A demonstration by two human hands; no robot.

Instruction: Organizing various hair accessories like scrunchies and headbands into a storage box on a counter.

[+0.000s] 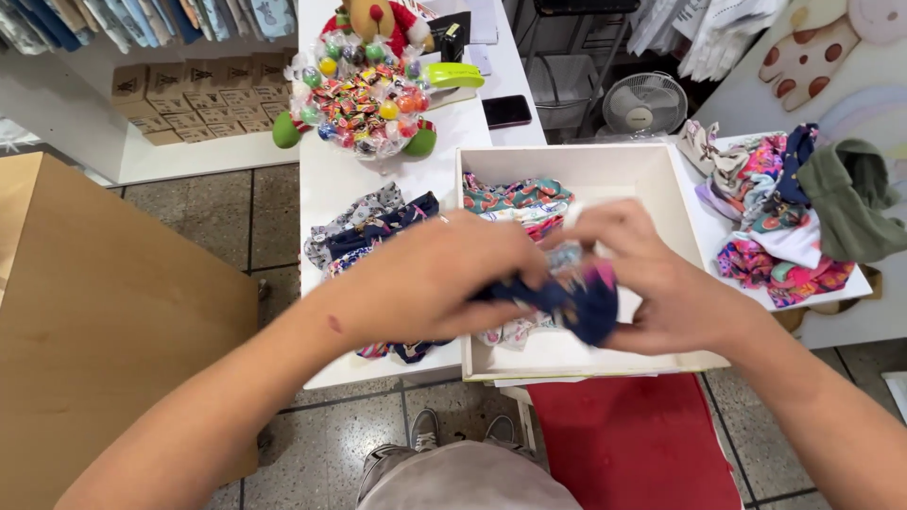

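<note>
A clear cellophane-wrapped bundle of coloured sweets (364,94) sits at the upper centre of the frame. Stacked small brown cardboard boxes (194,94) fill the upper left. A black phone with a dark screen (506,110) lies just right of the bundle.

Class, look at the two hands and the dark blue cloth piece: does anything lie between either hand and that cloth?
Nothing visible does. The left hand and the right hand both have a grip directly on the dark blue cloth piece, held above the white box. Other folded cloths lie in the box behind the hands, not between hand and cloth.
</note>
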